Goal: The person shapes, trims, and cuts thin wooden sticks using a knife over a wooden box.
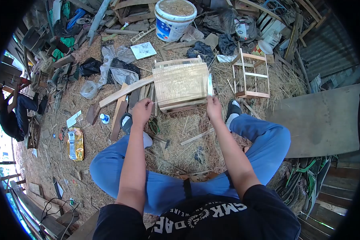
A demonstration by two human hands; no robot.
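In front of me a light wooden panel (182, 82) lies on top of a low wooden stool-like frame (184, 106), whose edges show at the front and back. My left hand (142, 112) is closed in a pinch at the panel's near left corner. A thin, pale strip sticks out of its fingers toward the panel; its kind is too small to tell. At the near right corner, my right hand (214, 109) grips the lower end of a flat, shiny metal ruler (210, 85), which lies along the panel's right edge.
A small wooden frame (251, 76) stands at right. Behind the panel are a white-and-blue bucket (173, 28) and scrap wood. Long boards (126, 91), a hammer (164, 142), a small bottle (104, 118) and a yellow packet (76, 144) lie left. Another person (14, 108) sits far left.
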